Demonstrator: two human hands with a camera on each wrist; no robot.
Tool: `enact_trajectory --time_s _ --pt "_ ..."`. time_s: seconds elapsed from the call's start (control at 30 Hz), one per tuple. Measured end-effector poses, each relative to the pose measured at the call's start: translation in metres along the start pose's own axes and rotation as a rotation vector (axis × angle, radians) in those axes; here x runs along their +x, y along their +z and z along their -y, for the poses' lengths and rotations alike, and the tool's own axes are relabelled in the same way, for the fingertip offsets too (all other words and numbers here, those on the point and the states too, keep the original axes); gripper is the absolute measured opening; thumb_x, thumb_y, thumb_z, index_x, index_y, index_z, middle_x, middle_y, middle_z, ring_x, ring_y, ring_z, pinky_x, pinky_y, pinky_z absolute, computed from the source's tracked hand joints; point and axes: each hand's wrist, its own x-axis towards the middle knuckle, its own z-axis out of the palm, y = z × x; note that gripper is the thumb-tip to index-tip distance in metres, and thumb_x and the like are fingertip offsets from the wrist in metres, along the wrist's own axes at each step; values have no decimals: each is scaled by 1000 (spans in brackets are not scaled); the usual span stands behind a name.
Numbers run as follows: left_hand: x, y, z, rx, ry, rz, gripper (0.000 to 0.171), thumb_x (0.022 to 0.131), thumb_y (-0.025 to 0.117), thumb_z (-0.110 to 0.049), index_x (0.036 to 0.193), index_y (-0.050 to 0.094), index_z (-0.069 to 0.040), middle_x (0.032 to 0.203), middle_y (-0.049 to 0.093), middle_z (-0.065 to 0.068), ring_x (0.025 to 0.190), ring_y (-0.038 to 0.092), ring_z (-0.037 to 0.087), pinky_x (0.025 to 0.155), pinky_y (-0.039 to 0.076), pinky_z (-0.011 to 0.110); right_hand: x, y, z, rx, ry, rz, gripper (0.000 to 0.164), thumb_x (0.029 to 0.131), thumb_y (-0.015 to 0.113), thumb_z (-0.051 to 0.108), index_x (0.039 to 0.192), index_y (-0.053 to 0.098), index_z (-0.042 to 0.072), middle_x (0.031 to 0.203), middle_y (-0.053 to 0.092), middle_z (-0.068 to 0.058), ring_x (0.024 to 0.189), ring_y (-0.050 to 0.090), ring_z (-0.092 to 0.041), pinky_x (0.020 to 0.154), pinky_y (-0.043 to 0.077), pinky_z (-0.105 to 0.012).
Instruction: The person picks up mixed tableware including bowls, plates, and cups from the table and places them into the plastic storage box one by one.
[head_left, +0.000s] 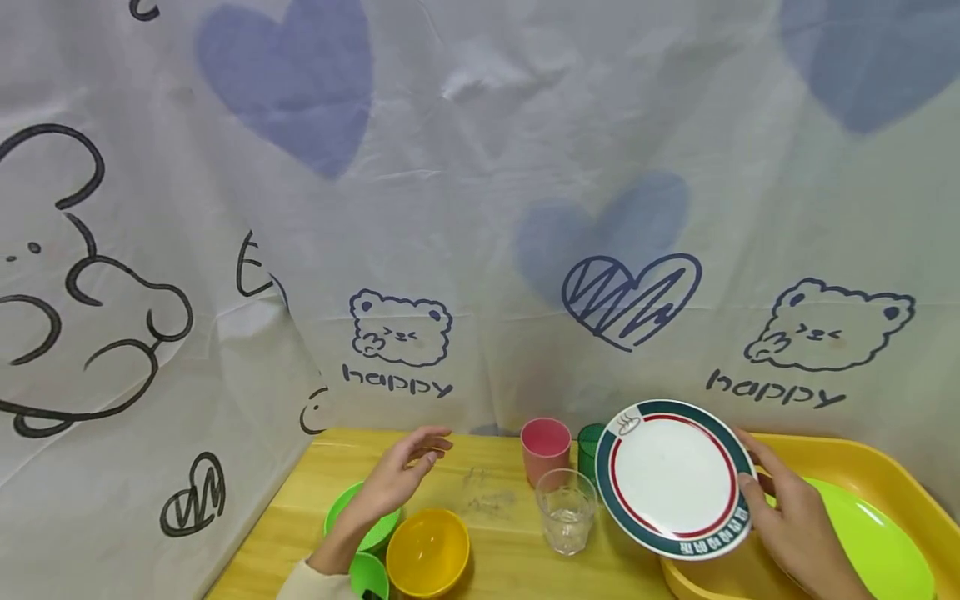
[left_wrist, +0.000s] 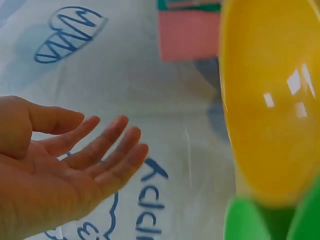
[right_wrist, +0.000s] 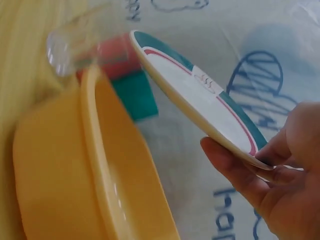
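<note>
A white plate (head_left: 675,479) with a teal rim and a red ring is held up by my right hand (head_left: 795,508), thumb on its face and fingers behind the edge. In the right wrist view the plate (right_wrist: 200,95) tilts above the yellow tub (right_wrist: 55,165). My left hand (head_left: 405,471) hovers with relaxed fingers over the table, holding nothing. Below it sit a yellow bowl (head_left: 429,554) and green bowls (head_left: 367,577). In the left wrist view the left hand's palm (left_wrist: 50,180) shows bare, beside the yellow bowl (left_wrist: 275,100).
A clear glass (head_left: 567,521), a pink cup (head_left: 545,450) and a green cup (head_left: 588,450) stand on the wooden table (head_left: 495,575) left of the plate. Inside the yellow tub (head_left: 832,446) at right lies a lime-green plate (head_left: 877,542). A printed cloth (head_left: 480,208) hangs behind.
</note>
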Motion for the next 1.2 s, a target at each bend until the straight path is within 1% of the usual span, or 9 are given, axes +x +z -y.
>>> enact_trajectory --time_s 0.23,0.4,0.63,0.73,0.93,1.0,1.07,1.13,1.2 --pt "-4 -28 17 321 -39 -90 35 96 54 -11 131 52 -7 126 57 15 116 52 35 97 42 53 6 -25 -28 -163 -28 -121 60 94 47 3 149 22 1 132 43 -33 97 52 -46 79 48 -59" --pt "-12 -43 34 437 -59 -51 37 95 55 -11 131 50 -1 130 53 19 120 47 39 100 39 55 9 -41 -53 -236 58 -115 62 94 46 1 148 17 -2 131 38 -36 94 47 -47 78 46 -63" --pt "-23 -55 54 494 -45 24 41 92 59 -9 129 49 7 127 52 26 118 47 45 98 39 58 7 -62 -93 -295 198 -40 64 96 42 2 148 6 -3 124 36 -39 87 47 -48 65 51 -56" --pt "-29 -57 59 465 -97 53 41 91 59 -8 129 49 6 127 52 28 116 47 48 94 41 60 6 -67 -110 -296 205 -1 64 98 41 4 148 3 -4 120 37 -40 87 49 -49 64 52 -54" --pt "-37 -60 69 420 -197 91 37 89 61 -6 124 53 3 122 54 30 111 51 47 90 44 59 1 -68 -138 -265 182 -6 62 95 38 -2 147 4 -5 122 34 -45 98 43 -57 77 44 -65" --pt "-39 -62 70 423 -203 101 35 88 62 -4 121 54 3 118 56 29 108 52 47 89 45 58 0 -67 -144 -249 168 -35 62 94 39 -4 148 7 -5 120 35 -45 95 47 -55 74 50 -55" --pt "-40 -64 71 422 -214 111 34 87 62 -3 119 55 4 117 57 28 106 53 46 87 46 57 0 -67 -150 -231 132 -73 61 92 39 -6 147 12 -6 116 38 -44 87 53 -52 65 52 -35" --pt "-41 -67 71 418 -226 124 33 87 62 -2 119 56 5 117 57 27 106 53 46 87 46 57 -1 -67 -157 -224 98 -112 61 90 40 -9 145 16 -8 109 41 -43 77 57 -47 52 42 -20" --pt "-41 -69 72 409 -240 134 33 87 61 -1 119 56 5 118 57 26 107 52 47 88 45 58 0 -67 -163 -218 103 -124 61 89 40 -10 145 16 -9 107 41 -42 74 57 -45 48 38 -17"
